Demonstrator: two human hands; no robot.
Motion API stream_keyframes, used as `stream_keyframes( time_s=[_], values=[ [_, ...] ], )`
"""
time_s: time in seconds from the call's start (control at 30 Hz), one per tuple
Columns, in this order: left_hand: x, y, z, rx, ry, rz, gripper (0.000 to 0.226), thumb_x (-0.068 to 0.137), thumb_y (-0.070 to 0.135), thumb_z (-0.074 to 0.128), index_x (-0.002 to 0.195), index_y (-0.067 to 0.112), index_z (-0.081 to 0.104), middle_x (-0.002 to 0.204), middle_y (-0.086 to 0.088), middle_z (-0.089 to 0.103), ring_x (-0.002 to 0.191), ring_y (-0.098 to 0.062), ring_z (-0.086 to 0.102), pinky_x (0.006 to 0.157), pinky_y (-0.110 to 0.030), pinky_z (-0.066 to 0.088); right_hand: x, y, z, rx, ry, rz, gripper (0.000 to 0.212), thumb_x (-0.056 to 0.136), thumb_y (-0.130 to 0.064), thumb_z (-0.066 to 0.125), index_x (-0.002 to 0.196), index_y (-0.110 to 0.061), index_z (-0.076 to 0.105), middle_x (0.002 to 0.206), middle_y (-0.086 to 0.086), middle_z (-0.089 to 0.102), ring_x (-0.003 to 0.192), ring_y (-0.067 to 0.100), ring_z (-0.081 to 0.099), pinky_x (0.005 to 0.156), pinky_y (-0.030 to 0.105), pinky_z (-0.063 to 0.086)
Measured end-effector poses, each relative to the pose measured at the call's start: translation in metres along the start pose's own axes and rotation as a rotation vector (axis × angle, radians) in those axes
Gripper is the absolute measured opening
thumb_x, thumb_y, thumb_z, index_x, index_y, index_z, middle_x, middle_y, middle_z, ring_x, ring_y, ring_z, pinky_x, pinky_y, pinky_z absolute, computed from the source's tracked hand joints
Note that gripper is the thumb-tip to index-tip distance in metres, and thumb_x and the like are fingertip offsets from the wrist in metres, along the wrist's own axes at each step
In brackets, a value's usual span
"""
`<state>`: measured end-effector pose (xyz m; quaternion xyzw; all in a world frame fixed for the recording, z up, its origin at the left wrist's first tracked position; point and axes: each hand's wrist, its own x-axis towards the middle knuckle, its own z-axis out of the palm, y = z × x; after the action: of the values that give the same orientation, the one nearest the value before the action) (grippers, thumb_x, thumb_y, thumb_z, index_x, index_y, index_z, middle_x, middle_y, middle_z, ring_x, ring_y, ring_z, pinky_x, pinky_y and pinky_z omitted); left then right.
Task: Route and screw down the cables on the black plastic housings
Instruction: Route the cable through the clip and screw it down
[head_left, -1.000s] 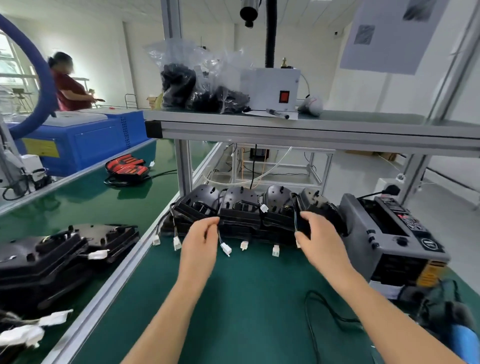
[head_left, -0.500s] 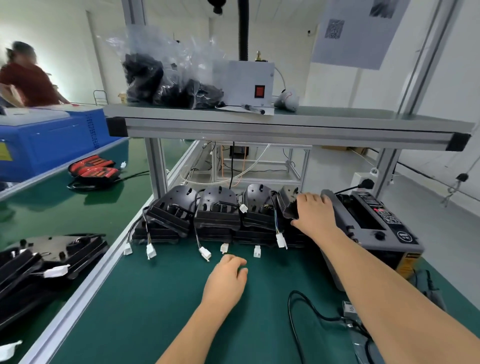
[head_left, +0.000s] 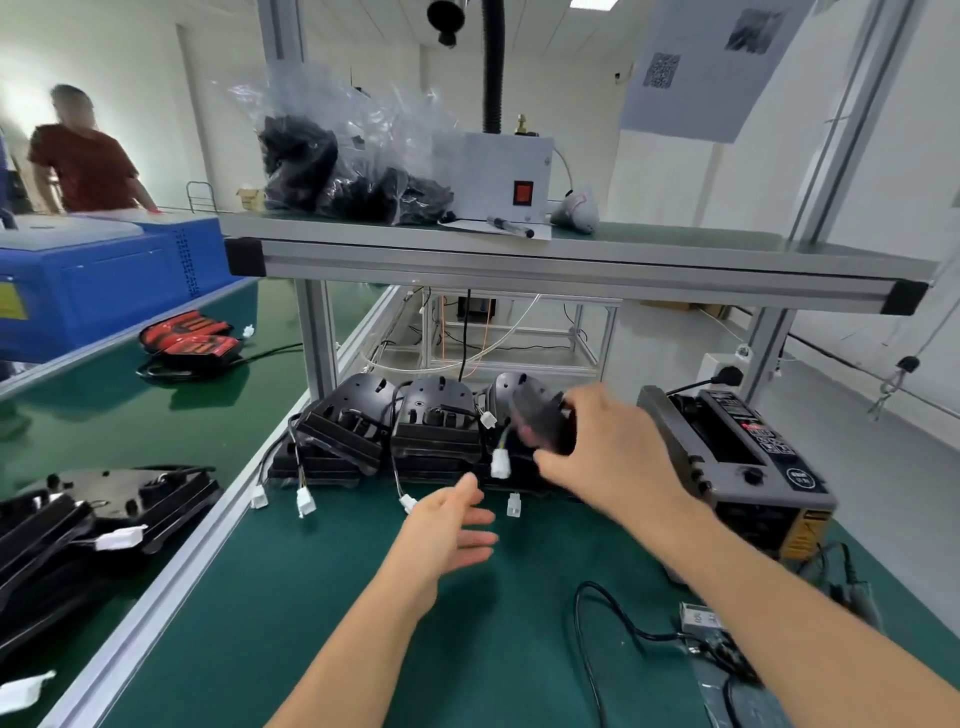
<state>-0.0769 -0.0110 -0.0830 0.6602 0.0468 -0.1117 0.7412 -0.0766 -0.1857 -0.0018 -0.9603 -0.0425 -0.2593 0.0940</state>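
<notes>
A row of black plastic housings (head_left: 435, 426) leans at the back of the green bench, with thin cables and white connectors (head_left: 305, 502) hanging over their front edges. My right hand (head_left: 602, 457) grips the rightmost housing (head_left: 540, 421) and holds it lifted and tilted, blurred by motion; its cable with a white connector (head_left: 500, 462) dangles below. My left hand (head_left: 453, 525) hovers open, fingers spread, just in front of the row and touches nothing.
A grey tape dispenser machine (head_left: 737, 467) stands right of the housings. Black cable (head_left: 613, 623) and a tool lie at the right front. More housings (head_left: 104, 509) sit on the left bench. An aluminium shelf (head_left: 519, 260) overhangs. A person (head_left: 83, 156) stands far left.
My right hand has closed on the rightmost housing and lifted it off the row toward me. My left hand has opened and risen from the mat.
</notes>
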Motion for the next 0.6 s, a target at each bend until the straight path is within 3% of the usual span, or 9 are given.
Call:
stream_keyframes(
  time_s=[0.1,0.2,0.27,0.4,0.6],
  values=[
    [-0.023,0.014,-0.009,-0.092,-0.044,-0.057,0.034,0.095,0.051,0.044,0.102,0.020,0.056,0.093,-0.012,0.073,0.076,-0.027,0.073,0.060,-0.032,0.058,-0.054,-0.032,0.000,-0.030,0.057,-0.131,0.046,0.063,-0.049,0.062,0.096,-0.016,0.059,0.089,0.001,0.059,0.079,0.025,0.060,0.073,0.036,0.046],
    [-0.044,0.011,-0.023,0.006,-0.047,-0.080,0.040,0.094,0.055,0.042,0.098,0.020,0.061,0.071,-0.007,0.072,0.060,-0.021,0.070,0.054,-0.029,0.054,-0.102,-0.054,0.010,-0.066,0.023,-0.229,0.049,0.053,-0.052,0.066,0.087,-0.017,0.061,0.081,-0.003,0.059,0.071,0.020,0.060,0.070,0.034,0.052],
    [-0.056,0.000,-0.033,0.121,-0.081,-0.106,0.044,0.093,0.054,0.046,0.099,0.016,0.067,0.072,-0.008,0.071,0.057,-0.021,0.067,0.054,-0.028,0.053,-0.126,-0.062,0.019,-0.062,-0.011,-0.271,0.048,0.049,-0.050,0.069,0.084,-0.018,0.062,0.078,-0.005,0.057,0.069,0.018,0.060,0.070,0.032,0.054],
    [-0.075,-0.025,-0.049,0.190,-0.117,-0.121,0.028,0.093,0.040,0.055,0.102,0.017,0.067,0.085,-0.007,0.073,0.068,-0.022,0.069,0.059,-0.031,0.055,-0.157,-0.071,0.029,-0.047,0.001,-0.331,0.048,0.043,-0.046,0.074,0.081,-0.018,0.066,0.076,-0.005,0.058,0.068,0.017,0.061,0.072,0.030,0.055],
    [-0.088,-0.040,-0.052,0.318,-0.098,-0.138,0.018,0.095,0.029,0.049,0.095,0.023,0.066,0.071,0.001,0.069,0.062,-0.017,0.068,0.056,-0.028,0.055,-0.185,-0.079,0.035,-0.057,-0.033,-0.367,0.046,0.046,-0.042,0.073,0.086,-0.019,0.068,0.083,-0.003,0.061,0.071,0.019,0.061,0.075,0.030,0.055]
  ],
)
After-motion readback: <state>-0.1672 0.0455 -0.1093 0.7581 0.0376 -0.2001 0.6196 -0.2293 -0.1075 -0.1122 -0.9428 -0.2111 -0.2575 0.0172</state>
